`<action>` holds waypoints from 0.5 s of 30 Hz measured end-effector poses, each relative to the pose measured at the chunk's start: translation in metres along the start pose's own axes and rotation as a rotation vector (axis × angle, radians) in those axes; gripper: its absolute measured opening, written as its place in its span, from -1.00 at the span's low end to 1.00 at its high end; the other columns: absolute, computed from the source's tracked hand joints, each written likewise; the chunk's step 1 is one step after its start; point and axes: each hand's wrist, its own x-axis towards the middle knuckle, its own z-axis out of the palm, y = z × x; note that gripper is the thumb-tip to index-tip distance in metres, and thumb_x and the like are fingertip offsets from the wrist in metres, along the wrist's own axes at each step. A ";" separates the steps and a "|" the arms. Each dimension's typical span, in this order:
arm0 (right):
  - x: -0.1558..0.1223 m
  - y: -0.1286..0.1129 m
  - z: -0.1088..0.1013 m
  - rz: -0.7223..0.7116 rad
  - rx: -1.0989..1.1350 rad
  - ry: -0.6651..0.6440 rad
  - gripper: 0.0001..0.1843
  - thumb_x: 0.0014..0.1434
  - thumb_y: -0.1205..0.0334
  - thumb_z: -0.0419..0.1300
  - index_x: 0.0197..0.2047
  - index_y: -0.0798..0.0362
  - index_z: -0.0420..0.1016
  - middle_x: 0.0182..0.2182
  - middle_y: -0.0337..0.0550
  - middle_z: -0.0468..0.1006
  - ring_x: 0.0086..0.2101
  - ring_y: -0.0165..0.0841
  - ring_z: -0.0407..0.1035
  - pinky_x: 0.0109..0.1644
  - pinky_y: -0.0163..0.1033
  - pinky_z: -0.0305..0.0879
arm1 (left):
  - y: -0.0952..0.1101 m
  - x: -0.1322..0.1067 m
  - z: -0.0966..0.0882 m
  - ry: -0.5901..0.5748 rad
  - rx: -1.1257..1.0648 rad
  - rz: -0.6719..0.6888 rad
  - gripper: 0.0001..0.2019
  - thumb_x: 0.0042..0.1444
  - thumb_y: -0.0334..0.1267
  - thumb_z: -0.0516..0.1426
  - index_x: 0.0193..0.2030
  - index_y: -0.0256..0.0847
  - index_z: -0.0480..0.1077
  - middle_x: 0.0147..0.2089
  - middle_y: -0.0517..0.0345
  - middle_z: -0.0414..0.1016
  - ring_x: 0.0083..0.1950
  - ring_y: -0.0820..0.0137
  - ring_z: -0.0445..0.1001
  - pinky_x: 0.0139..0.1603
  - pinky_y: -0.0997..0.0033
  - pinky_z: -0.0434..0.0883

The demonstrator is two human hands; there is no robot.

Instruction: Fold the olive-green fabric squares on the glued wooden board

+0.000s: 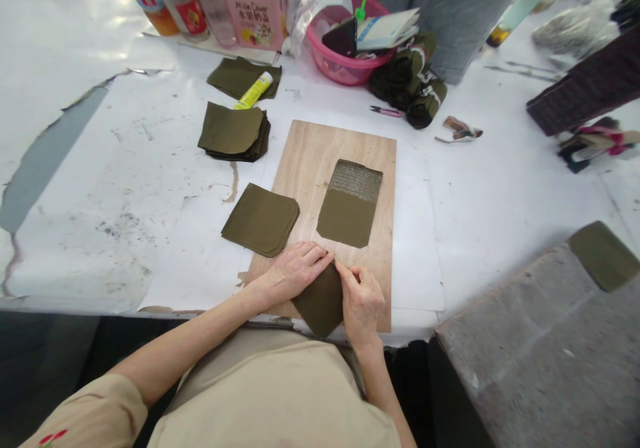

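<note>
Both hands rest on an olive-green fabric square [320, 305] at the near edge of a plywood board [310, 161]. My left hand [295, 271] lies flat on the square's upper left side, fingers together and stretched out. My right hand [361, 301] pinches the square's right edge with curled fingers. Further up the board lies another olive piece [346, 218] with a grey woven patch [356, 181] showing at its top. A small stack of olive squares [261, 219] sits just left of the board, overlapping its edge.
Two more olive stacks [233, 131] [237, 75] and a yellow glue tube [254, 91] lie further back. Behind are a pink basin [345, 61], rolled dark fabric [410, 81], pink scissors [386, 111] and a pink box [256, 15]. A grey slab [540, 348] with an olive piece [603, 256] stands at right.
</note>
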 end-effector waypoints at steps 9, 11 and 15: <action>0.001 0.000 0.000 -0.028 -0.024 0.009 -0.60 0.27 0.40 0.12 0.08 -0.22 0.50 -0.33 -0.22 0.46 -0.32 -0.41 0.30 -0.22 -0.31 0.20 | 0.002 0.000 -0.003 -0.017 0.033 -0.035 -0.71 0.30 -0.39 0.02 0.14 -0.33 0.29 -0.06 -0.05 0.39 0.03 0.23 0.35 0.07 0.18 0.39; 0.001 -0.001 0.000 -0.027 -0.026 0.021 -0.60 0.27 0.41 0.11 0.06 -0.22 0.51 -0.33 -0.22 0.46 -0.33 -0.42 0.31 -0.22 -0.32 0.20 | 0.003 -0.001 -0.004 -0.020 0.040 -0.059 -0.72 0.30 -0.38 0.02 0.13 -0.31 0.30 -0.05 -0.05 0.38 0.03 0.23 0.35 0.07 0.18 0.39; 0.002 -0.001 0.000 -0.021 -0.034 0.023 -0.63 0.28 0.40 0.10 0.03 -0.21 0.53 -0.33 -0.22 0.47 -0.34 -0.43 0.32 -0.24 -0.32 0.20 | 0.004 -0.003 -0.003 -0.015 0.039 -0.091 -0.71 0.30 -0.39 0.02 0.13 -0.32 0.30 -0.05 -0.06 0.38 0.03 0.22 0.35 0.07 0.17 0.38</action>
